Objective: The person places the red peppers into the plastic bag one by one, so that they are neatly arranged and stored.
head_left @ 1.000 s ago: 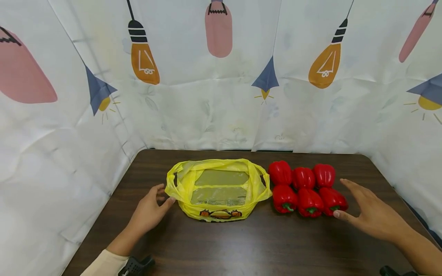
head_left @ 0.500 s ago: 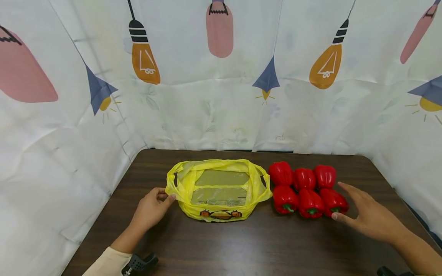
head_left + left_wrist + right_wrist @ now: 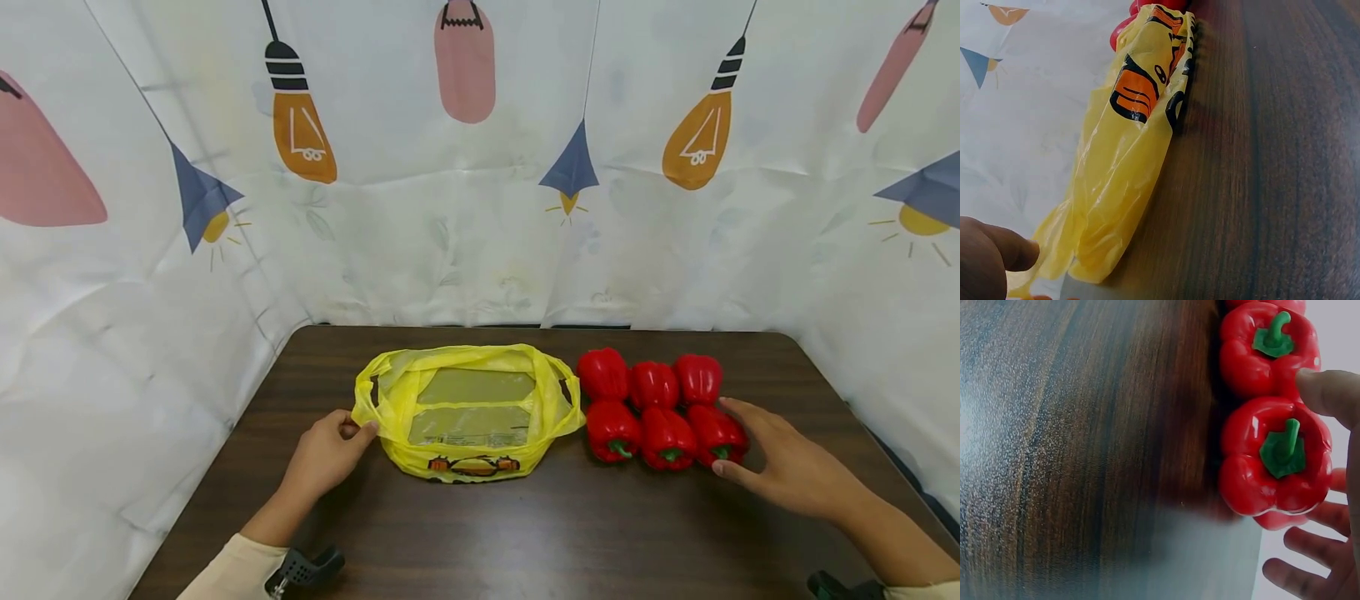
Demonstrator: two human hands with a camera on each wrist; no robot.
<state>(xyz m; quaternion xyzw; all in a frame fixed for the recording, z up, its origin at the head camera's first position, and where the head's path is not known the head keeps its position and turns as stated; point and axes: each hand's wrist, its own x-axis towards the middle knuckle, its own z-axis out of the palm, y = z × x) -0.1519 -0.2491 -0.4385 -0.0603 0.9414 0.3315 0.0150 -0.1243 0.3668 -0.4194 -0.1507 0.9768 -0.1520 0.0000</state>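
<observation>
A yellow plastic bag (image 3: pixel 405 452) stands on the table with its mouth open and an orange and black print on its front. My left hand (image 3: pixel 327 454) pinches the left handle edge, thumb on the outside; the left wrist view shows the thumb (image 3: pixel 1021 250) against the yellow film. My right hand (image 3: pixel 791 467) is spread around the right side of the front right red bell pepper (image 3: pixel 717 435), fingers behind and thumb in front. In the right wrist view this pepper (image 3: pixel 1275 456) lies with its green stem outward, between thumb and fingers.
Several more red bell peppers (image 3: pixel 667 437) lie in two rows right of the bag, close against its side. The dark wood table (image 3: pixel 510 533) ends at a white printed curtain (image 3: pixel 465 242) behind and at both sides.
My left fingers have closed in on the bag's left edge. My right hand has moved slightly left, nearer the front right bell pepper. The whole head view has shifted a little.
</observation>
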